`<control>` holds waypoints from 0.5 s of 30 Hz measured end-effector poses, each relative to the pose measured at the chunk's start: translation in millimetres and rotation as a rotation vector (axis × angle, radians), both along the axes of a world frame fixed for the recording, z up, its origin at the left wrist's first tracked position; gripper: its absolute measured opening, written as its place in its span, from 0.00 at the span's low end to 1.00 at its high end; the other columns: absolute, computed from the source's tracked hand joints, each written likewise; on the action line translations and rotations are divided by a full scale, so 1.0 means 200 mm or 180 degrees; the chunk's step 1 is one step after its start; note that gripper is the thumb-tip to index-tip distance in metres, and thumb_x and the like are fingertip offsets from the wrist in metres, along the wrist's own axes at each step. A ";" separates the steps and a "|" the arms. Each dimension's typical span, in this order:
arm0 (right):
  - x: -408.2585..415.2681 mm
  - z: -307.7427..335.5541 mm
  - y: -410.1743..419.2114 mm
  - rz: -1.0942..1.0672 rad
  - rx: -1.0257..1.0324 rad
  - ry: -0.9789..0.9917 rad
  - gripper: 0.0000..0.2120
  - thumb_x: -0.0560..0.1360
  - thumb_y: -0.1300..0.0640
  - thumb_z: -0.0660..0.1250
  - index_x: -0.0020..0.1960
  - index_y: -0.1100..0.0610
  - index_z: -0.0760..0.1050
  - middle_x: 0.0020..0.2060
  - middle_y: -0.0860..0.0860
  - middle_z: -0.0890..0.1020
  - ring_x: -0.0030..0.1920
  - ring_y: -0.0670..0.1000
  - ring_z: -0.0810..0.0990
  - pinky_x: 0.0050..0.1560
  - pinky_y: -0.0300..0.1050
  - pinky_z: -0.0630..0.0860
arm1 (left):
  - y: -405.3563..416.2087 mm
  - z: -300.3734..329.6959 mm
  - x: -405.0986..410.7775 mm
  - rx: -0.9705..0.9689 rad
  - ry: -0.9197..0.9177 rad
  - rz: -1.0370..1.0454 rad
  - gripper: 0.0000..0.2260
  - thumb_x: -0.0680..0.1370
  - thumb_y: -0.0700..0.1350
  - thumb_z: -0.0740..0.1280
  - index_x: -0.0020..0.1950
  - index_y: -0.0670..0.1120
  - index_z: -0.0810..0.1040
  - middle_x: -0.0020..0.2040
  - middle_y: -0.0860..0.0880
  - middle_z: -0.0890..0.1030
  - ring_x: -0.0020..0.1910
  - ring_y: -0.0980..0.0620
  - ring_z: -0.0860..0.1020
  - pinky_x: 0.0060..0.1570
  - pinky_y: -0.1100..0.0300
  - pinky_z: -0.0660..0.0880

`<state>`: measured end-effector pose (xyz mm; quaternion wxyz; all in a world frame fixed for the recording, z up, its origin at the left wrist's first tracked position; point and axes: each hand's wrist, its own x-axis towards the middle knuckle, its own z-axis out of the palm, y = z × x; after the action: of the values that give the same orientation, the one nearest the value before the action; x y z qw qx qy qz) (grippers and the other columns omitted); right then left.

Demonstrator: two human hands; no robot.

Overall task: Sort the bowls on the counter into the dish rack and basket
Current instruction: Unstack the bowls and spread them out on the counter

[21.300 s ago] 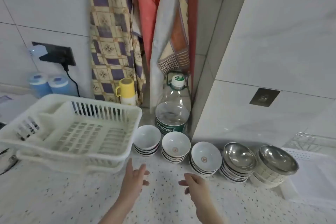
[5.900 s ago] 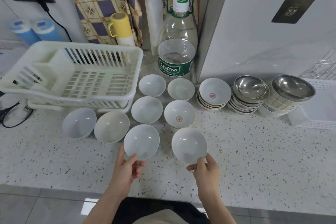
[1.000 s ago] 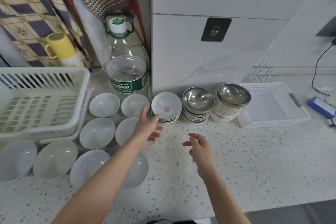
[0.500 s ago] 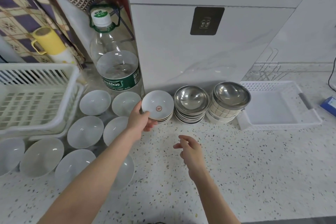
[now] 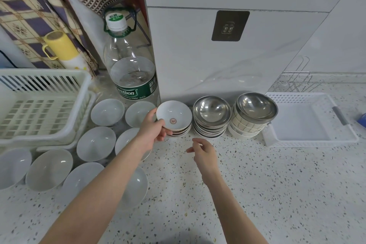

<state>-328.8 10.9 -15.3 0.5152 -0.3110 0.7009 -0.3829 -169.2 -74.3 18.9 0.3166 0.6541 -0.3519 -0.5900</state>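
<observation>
The left hand (image 5: 152, 128) is the nearer one — its fingers (image 5: 161, 125) pinch the left rim of the top bowl (image 5: 174, 116), which sits on its stack just left of the steel bowls (image 5: 212, 112). The right hand (image 5: 202, 151) hovers in front of that stack, fingers loosely curled, holding nothing, above the table (image 5: 257, 184).

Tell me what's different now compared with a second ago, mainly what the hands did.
The left hand reached forward to the stack of red-marked bowls and now grips the top bowl's rim. The right hand stayed hovering, loosely curled and holding nothing. The spread white bowls, both steel bowl stacks, the dish rack and the basket have not moved.
</observation>
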 end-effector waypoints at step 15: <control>0.19 0.03 -0.24 0.0383 0.0066 0.1251 0.19 0.82 0.48 0.54 0.56 0.62 0.74 0.47 0.56 0.84 0.47 0.56 0.82 0.46 0.50 0.79 | 0.30 0.01 0.27 -0.0234 0.0990 0.0837 0.20 0.80 0.35 0.58 0.69 0.51 0.71 0.29 0.46 0.80 0.24 0.55 0.72 0.20 0.67 0.66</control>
<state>-290.3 -37.5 -9.5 0.3936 -0.4157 0.7720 -0.2761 -114.3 -15.2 21.2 0.4651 0.5834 -0.2317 -0.6242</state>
